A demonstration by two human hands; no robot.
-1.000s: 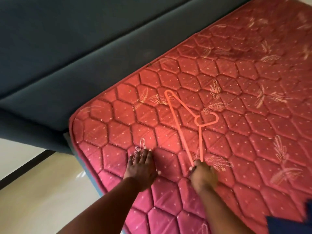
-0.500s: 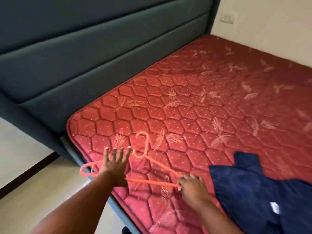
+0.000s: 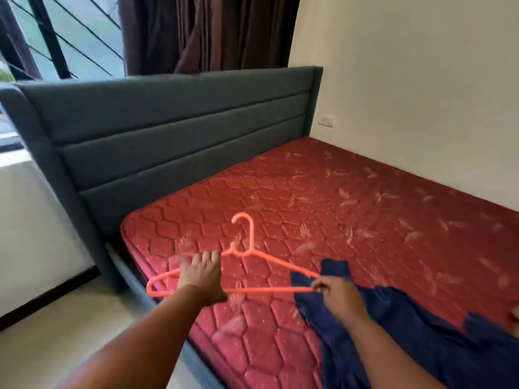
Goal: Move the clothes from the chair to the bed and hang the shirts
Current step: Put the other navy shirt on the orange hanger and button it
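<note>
An orange plastic hanger is held above the near corner of the red quilted mattress, hook pointing up. My right hand pinches its right end where the bottom bar meets the arm. My left hand is over the hanger's left arm; whether its fingers curl round the arm cannot be seen. A dark blue shirt lies spread on the mattress at the lower right, partly under my right forearm.
A grey-blue padded headboard stands behind the mattress, and the bed frame rail runs along its near side. A cream wall with a socket is on the right. Dark curtains and a barred window are behind. Pale floor lies lower left.
The hanger has been lifted off the mattress and turned so its hook points up. My view has risen, showing the headboard, wall and window. More of the blue shirt is in sight.
</note>
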